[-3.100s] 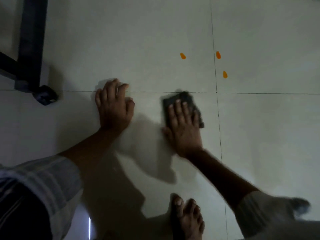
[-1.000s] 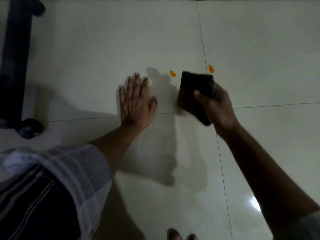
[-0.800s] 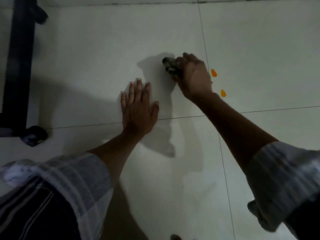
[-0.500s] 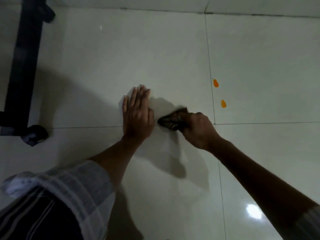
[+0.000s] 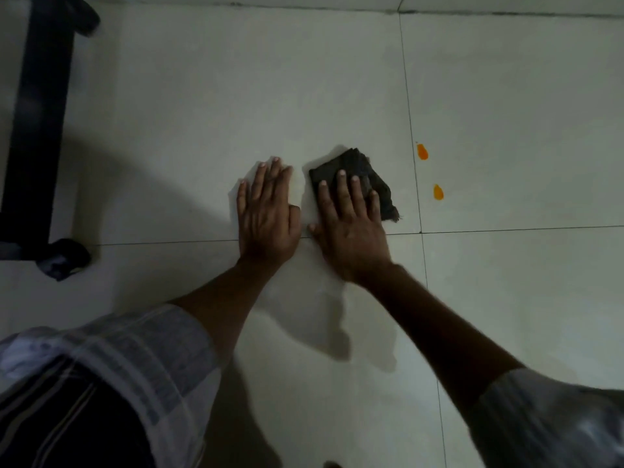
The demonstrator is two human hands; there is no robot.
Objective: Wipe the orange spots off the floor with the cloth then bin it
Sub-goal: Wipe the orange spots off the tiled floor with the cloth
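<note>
A dark folded cloth (image 5: pixel 354 165) lies flat on the pale tiled floor (image 5: pixel 236 96). My right hand (image 5: pixel 351 224) presses down on it with the fingers spread flat, covering its near half. My left hand (image 5: pixel 266 214) rests palm down on the bare floor just to the left of the cloth, holding nothing. Two orange spots sit to the right of the cloth, just past a vertical tile joint: the upper spot (image 5: pixel 422 152) and the lower spot (image 5: pixel 438 192). The cloth touches neither spot.
A black furniture frame (image 5: pixel 37 123) runs down the left edge, ending in a dark foot (image 5: pixel 62 260). The wall base (image 5: pixel 337 8) runs along the top. Tile joints cross near my right hand. My striped sleeves fill the lower corners.
One orange spot on the left tile is gone after my right hand swept the cloth over it. The cloth, bunched in my fist half a second ago, now lies flat under my open palm.
</note>
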